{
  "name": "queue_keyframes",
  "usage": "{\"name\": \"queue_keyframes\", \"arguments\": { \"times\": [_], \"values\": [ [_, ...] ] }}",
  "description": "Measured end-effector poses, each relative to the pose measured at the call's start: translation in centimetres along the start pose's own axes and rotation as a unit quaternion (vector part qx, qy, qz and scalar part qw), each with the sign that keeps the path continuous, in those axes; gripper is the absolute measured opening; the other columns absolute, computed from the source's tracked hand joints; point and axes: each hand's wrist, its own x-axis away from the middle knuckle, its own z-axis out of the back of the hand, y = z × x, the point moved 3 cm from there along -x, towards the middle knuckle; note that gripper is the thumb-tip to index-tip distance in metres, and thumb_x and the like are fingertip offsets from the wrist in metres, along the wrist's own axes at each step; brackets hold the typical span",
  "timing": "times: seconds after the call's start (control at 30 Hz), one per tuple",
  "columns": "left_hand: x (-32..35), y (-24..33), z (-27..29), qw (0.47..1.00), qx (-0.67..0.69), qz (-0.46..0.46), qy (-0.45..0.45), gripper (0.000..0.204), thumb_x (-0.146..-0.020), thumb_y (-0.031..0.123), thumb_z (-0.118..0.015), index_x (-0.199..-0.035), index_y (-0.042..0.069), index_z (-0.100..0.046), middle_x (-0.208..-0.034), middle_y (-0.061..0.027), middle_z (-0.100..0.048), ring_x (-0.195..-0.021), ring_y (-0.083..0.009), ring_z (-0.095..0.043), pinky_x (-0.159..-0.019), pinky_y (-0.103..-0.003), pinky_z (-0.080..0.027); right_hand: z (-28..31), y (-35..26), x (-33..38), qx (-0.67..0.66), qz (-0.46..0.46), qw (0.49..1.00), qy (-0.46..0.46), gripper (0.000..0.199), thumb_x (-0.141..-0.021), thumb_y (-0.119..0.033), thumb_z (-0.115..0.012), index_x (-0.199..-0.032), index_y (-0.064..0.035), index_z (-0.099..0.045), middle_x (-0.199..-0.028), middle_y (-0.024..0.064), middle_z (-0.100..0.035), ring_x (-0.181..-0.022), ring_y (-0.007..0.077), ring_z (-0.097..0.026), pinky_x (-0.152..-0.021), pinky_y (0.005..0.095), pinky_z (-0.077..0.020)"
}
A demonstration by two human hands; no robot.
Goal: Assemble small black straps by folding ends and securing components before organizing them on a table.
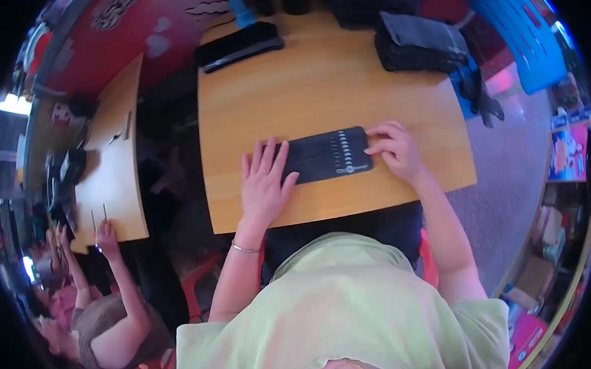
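Both hands lay flat, fingers spread, nothing clasped: left hand pressed on the left end of a flat black pouch, right hand fingertips on its right end. Pouch lay near the wooden surface front edge; stacked black pouches far right.

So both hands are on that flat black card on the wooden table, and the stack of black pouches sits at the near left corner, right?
Not quite. The head view shows the stack of black pouches at the far right of the wooden table. Left hand and right hand do rest on the flat black card.
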Motion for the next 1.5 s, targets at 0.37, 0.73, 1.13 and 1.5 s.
{"name": "queue_keyframes", "arguments": {
  "times": [0.37, 0.73, 1.13, 1.5],
  "values": [
    [1.2, 0.0, 0.5, 0.996, 0.077, 0.001, 0.034, 0.063, -0.087, 0.040, -0.053, -0.139, 0.009, -0.035, -0.145, -0.0120, -0.033, -0.136, -0.0305, -0.026, -0.111, -0.049, -0.018, -1.1, -3.1, -0.7, 0.121, -0.139, 0.983, 0.002, 0.035, -0.087, -0.011, -0.056, -0.120, 0.0006, -0.052, -0.105, 0.0155, -0.059, -0.097, 0.0313, -0.056, -0.087, 0.0373, -0.0447],
    [1.4, -0.2, 1.3, 0.998, 0.051, 0.009, 0.048, 0.063, -0.090, 0.043, -0.048, -0.140, 0.008, -0.033, -0.147, -0.0155, -0.028, -0.138, -0.0298, -0.023, -0.112, -0.048, -0.017, -2.3, -2.8, -2.4, 0.070, -0.312, 0.946, 0.057, 0.031, -0.082, -0.024, -0.068, -0.094, 0.0030, -0.060, -0.069, 0.0104, -0.061, -0.064, 0.0210, -0.059, -0.063, 0.0339, -0.0478],
    [0.2, -0.3, 0.8, 0.998, 0.056, -0.008, 0.034, 0.068, -0.089, 0.041, -0.050, -0.139, 0.000, -0.031, -0.145, -0.0174, -0.032, -0.137, -0.0308, -0.025, -0.112, -0.048, -0.016, -0.7, -8.1, -4.0, 0.016, -0.214, 0.976, 0.042, 0.024, -0.085, -0.027, -0.064, -0.089, -0.0037, -0.061, -0.077, 0.0143, -0.065, -0.070, 0.0288, -0.063, -0.062, 0.0388, -0.0476],
    [0.0, 1.2, 1.3, 0.998, 0.027, -0.027, 0.051, 0.069, -0.090, 0.041, -0.049, -0.139, -0.003, -0.030, -0.143, -0.0199, -0.033, -0.136, -0.0332, -0.027, -0.112, -0.049, -0.015, -0.8, -9.5, -3.4, 0.099, -0.177, 0.973, 0.113, 0.026, -0.087, -0.028, -0.062, -0.101, -0.0074, -0.056, -0.072, 0.0161, -0.063, -0.067, 0.0334, -0.062, -0.059, 0.0414, -0.0481]
  ]
}}
